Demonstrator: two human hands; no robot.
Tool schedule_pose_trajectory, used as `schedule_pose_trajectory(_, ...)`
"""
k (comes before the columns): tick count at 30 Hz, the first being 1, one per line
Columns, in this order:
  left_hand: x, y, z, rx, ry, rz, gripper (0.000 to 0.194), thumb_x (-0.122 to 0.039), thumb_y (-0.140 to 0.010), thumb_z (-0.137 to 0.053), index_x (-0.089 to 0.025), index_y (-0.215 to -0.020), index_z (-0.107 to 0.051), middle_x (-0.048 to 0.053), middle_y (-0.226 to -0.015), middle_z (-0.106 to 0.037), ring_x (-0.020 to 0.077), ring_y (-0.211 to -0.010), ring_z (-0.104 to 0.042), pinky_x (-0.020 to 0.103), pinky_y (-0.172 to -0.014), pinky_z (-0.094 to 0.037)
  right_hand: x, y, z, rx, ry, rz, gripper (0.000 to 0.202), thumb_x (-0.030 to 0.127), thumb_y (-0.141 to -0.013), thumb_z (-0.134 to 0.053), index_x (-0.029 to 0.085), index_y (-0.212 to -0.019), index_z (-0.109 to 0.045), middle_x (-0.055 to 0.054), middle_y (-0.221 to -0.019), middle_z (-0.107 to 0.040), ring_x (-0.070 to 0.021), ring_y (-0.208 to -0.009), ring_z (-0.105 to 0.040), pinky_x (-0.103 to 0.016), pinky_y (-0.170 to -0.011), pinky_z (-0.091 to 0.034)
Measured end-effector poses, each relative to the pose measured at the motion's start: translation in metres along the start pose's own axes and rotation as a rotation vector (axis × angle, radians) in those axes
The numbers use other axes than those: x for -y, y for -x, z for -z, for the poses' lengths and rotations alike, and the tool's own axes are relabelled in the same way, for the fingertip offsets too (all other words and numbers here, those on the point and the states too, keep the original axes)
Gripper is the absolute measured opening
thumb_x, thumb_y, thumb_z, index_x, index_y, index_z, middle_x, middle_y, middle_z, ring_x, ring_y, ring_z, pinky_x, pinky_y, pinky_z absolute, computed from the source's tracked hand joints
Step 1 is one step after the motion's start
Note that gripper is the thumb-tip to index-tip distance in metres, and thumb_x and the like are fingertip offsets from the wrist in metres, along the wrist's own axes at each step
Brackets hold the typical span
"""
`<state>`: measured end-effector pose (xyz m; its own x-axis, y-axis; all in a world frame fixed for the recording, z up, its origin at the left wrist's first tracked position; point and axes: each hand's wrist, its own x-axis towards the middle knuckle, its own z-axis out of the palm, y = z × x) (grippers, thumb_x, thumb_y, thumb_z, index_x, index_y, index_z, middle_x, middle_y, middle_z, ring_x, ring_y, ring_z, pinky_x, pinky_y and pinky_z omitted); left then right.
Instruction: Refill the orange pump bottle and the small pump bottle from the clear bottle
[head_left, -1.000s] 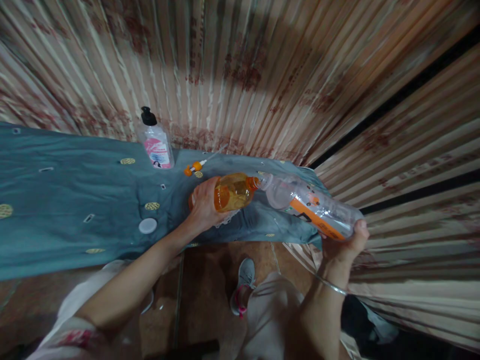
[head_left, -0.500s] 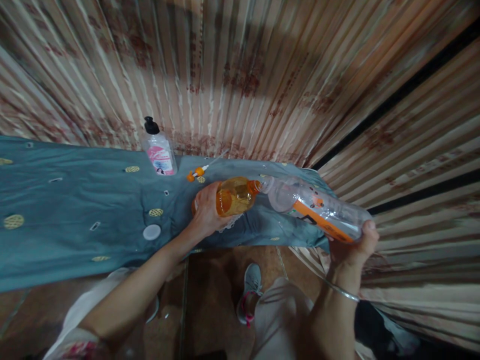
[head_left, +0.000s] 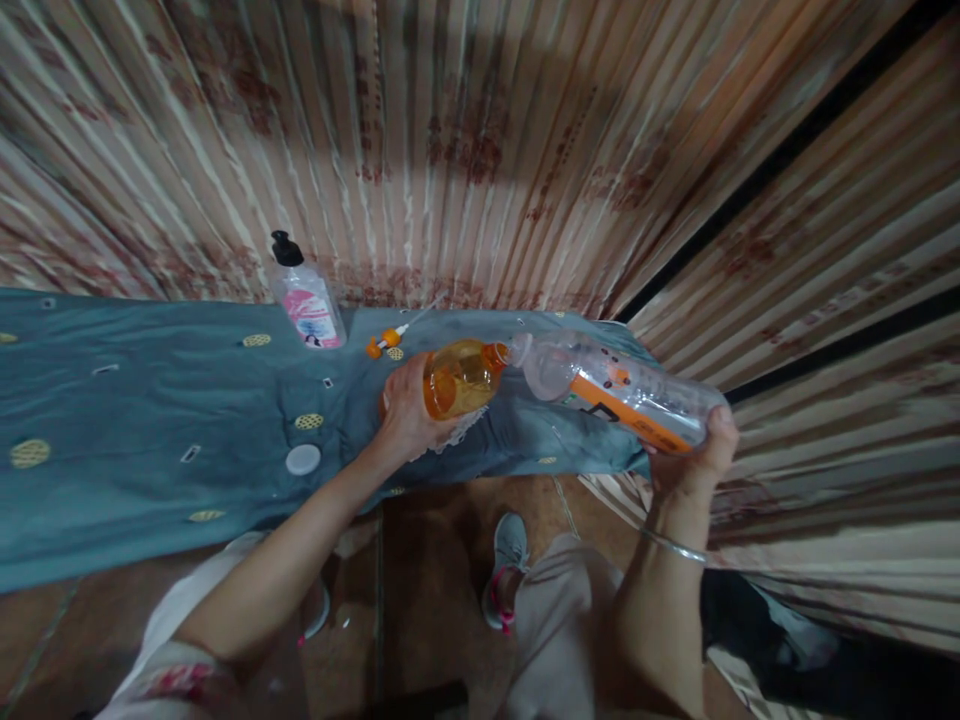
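Step in hand, in my judgement: a transfer between two bottles, mouth to mouth, above the tabletop [head_left: 225,400]. I have the left hand [head_left: 409,408] wrapped round the lower body of the amber bottle [head_left: 463,378], which leans over with its neck pointing right. I have the right hand [head_left: 694,455] clasped on the base end of the clear bottle [head_left: 637,395], orange-banded, slanting with its neck pointing left. Both grips are therefore occupied, one bottle each. The two mouths meet, or very nearly; I cannot tell whether they touch. No stream is visible, so I cannot confirm which way any liquid runs.

Laid down on the tabletop beyond the left hand: an orange pump head [head_left: 386,342] with its tube. Nearer the left forearm: a white cap [head_left: 303,459], flat on the cloth. A pink-labelled bottle [head_left: 311,315] with a black pump stands upright before the curtain [head_left: 480,150]. A pale item [head_left: 466,427] below the amber bottle is partly hidden; not identified.

Requirement for the next move, as I assess it: both necks in line, any change of tilt small and matched between hands. Principal risk: a slip at the joint, with spillage onto the cloth.
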<state>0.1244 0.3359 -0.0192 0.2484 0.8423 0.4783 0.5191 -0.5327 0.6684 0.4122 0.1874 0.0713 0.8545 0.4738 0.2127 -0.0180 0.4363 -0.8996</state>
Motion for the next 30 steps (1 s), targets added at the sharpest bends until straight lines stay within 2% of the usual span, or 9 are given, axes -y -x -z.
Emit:
schedule_pose_trajectory(4,0.0036,-0.0009,-0.0008,0.014,-0.006,0.009,0.099,-0.044,-0.057,-0.093,-0.022,-0.141,-0.047,0.017,-0.140,-0.065,0.0403,-0.132,-0.063,0.059,-0.116,-0.046,0.0003,0.0033,-0.0024,-0.024,0.011,-0.007,0.048,0.062,-0.060,-0.071,0.022,-0.086,-0.066,-0.003,-0.078,-0.057,-0.0186,-0.064,-0.051,-0.031,-0.048,-0.044)
schedule_pose_trajectory(8,0.0042,-0.0015,0.0006,0.005,-0.022,0.010,0.096,-0.041,-0.058,-0.093,-0.022,-0.140,-0.048,0.015,-0.140,-0.066,0.0382,-0.132,-0.063,0.056,-0.117,-0.046,-0.0010,0.0030,-0.0021,-0.025,0.013,0.005,0.050,0.063,-0.063,-0.070,0.022,-0.092,-0.067,-0.002,-0.078,-0.060,-0.0155,-0.058,-0.048,-0.025,-0.042,-0.031)
schedule_pose_trajectory(12,0.0047,-0.0028,0.0035,0.010,-0.023,-0.014,0.093,-0.037,-0.058,-0.093,-0.023,-0.139,-0.049,0.015,-0.140,-0.065,0.0377,-0.132,-0.063,0.055,-0.116,-0.047,-0.0018,0.0013,-0.0007,0.035,0.011,0.021,0.048,0.065,-0.065,-0.069,0.022,-0.086,-0.067,0.002,-0.067,-0.057,-0.0109,-0.047,-0.041,-0.023,-0.036,-0.020)
schedule_pose_trajectory(20,0.0020,-0.0047,0.0054,0.005,-0.028,-0.047,0.088,-0.034,-0.060,-0.090,-0.023,-0.136,-0.048,0.013,-0.135,-0.066,0.0373,-0.128,-0.064,0.056,-0.114,-0.048,-0.0030,-0.0005,0.0003,0.023,0.005,0.028,0.048,0.065,-0.065,-0.072,0.022,-0.087,-0.072,0.000,-0.072,-0.063,-0.0116,-0.048,-0.047,-0.022,-0.035,-0.020)
schedule_pose_trajectory(26,0.0001,-0.0055,0.0065,0.014,-0.036,-0.050,0.083,-0.034,-0.061,-0.089,-0.024,-0.133,-0.050,0.011,-0.130,-0.067,0.0376,-0.127,-0.064,0.055,-0.113,-0.049,-0.0034,-0.0005,-0.0004,0.030,0.011,0.037,0.047,0.066,-0.066,-0.071,0.023,-0.085,-0.071,0.001,-0.068,-0.060,-0.0125,-0.047,-0.048,-0.022,-0.033,-0.019)
schedule_pose_trajectory(30,0.0025,-0.0051,0.0074,0.021,-0.039,-0.040,0.089,-0.034,-0.059,-0.089,-0.024,-0.137,-0.047,0.012,-0.136,-0.065,0.0380,-0.130,-0.062,0.056,-0.114,-0.048,-0.0029,0.0001,-0.0014,0.029,0.009,0.038,0.045,0.065,-0.066,-0.072,0.023,-0.083,-0.070,0.002,-0.067,-0.060,-0.0122,-0.046,-0.047,-0.023,-0.031,-0.021)
